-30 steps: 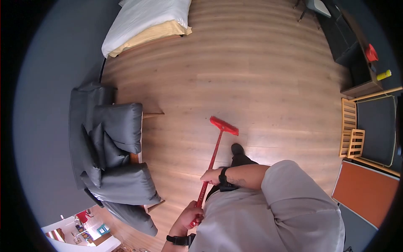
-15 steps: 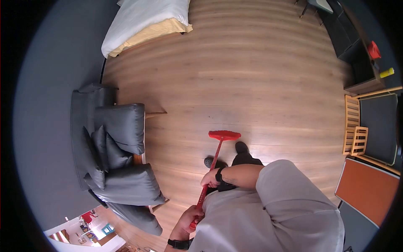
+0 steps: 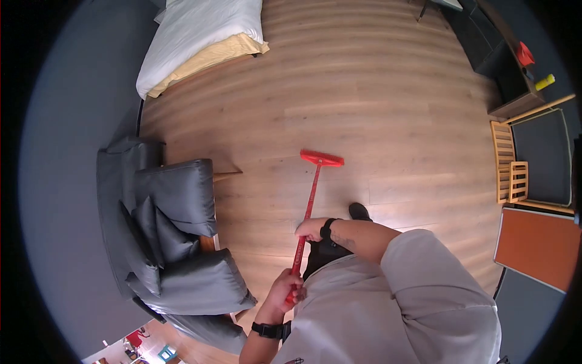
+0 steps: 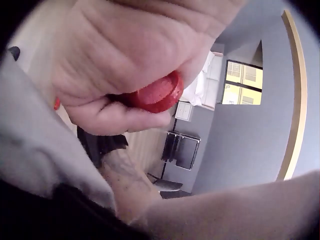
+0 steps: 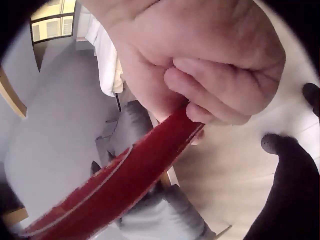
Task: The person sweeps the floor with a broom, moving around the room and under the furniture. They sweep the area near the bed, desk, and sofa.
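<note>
A red broom (image 3: 312, 193) slants away from my body across the wood floor (image 3: 388, 115). Its red bristled head (image 3: 322, 159) is down at floor level, ahead of a dark shoe (image 3: 359, 212). At the top end of the handle, my left hand (image 3: 285, 291) has its fingers wrapped round it; the round red end cap (image 4: 159, 95) pokes out of that fist in the left wrist view. Farther down the handle, my right hand (image 3: 311, 229) grips it with curled fingers, and in the right wrist view the red handle (image 5: 125, 170) runs out of this hand.
Left of me stands a grey sofa (image 3: 176, 182) with cushions, its wooden leg sticking out over the floor. A bed (image 3: 203, 45) is at the far left. Along the right are a dark cabinet (image 3: 515, 97), a wooden rack (image 3: 503, 161) and an orange board (image 3: 536, 246).
The broom head first came back toward my feet, then went forward, away from me. Both hands have kept their hold on the handle. One shoe seen earlier is now hidden in the head view.
</note>
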`<state>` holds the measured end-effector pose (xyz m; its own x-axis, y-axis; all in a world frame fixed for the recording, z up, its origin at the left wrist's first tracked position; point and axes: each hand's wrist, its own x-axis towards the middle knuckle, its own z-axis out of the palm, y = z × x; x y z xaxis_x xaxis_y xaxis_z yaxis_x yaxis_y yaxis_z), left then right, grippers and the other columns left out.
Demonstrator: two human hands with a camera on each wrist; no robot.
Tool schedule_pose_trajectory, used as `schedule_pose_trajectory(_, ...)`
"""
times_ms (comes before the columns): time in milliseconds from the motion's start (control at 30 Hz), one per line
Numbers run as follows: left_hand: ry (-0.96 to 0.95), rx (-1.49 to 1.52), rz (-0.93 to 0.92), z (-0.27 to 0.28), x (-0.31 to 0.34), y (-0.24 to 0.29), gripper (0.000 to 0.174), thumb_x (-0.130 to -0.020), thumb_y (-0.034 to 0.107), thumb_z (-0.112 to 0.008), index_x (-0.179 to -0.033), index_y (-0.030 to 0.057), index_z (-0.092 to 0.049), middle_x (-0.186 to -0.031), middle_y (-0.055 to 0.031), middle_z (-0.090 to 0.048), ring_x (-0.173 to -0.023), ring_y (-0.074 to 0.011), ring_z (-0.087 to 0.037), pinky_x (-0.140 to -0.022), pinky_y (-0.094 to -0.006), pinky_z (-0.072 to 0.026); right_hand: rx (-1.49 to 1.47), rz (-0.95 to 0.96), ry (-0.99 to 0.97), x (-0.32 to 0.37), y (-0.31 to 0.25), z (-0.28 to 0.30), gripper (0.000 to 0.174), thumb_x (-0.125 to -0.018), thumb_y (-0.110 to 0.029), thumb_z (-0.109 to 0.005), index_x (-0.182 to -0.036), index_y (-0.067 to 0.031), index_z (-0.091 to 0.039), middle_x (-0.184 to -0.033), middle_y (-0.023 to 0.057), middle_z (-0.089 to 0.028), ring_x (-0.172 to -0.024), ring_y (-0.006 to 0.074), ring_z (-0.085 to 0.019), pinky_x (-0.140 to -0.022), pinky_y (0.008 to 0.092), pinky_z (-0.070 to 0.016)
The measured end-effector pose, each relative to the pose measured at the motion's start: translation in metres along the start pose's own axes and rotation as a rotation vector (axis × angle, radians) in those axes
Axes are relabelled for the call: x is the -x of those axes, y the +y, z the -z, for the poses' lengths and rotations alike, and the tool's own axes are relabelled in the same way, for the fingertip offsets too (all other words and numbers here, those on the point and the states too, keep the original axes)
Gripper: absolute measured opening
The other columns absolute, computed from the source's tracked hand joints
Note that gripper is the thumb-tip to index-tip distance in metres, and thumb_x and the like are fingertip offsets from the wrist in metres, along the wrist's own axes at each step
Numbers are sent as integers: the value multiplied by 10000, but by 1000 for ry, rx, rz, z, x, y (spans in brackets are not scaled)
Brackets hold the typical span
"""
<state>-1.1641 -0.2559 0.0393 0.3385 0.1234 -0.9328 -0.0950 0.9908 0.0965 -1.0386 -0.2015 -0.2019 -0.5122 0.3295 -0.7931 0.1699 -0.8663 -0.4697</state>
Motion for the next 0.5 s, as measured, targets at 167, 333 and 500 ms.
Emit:
schedule_pose_trajectory(167,-116,134,159,66,12,37,101,-712,-6,-470,-676,56,-399,-530,-15,-396,-393,-94,-359,-323,-206,-284,264,367,-216,-22,-16,-32,243,-708,-203,-525,-521,-85,-423,-443,-20,-337,-321,74,-305,-298,230,-189)
schedule_pose_trajectory(333,-121,72,158,150,63,51,89,-714,9,-485,-707,49,-405,-528,-4,-387,-395,-85,-369,-316,-201,-296,15,-247,-312,-75,-32,-132,244,-697,-215,-523,-520,-102,-398,-433,-20,-343,-299,77,-275,-284,212,-199)
schedule_pose_trajectory(500,-145,-63,116,190,92,69,118,-724,15,-486,-802,39,-402,-573,-3,-399,-416,-79,-378,-317,-196,-312,-30,-90,-180,-41,-77,-171,230,-691,-206,-526,-518,-86,-433,-451,-4,-370,-343,92,-307,-315,252,-215)
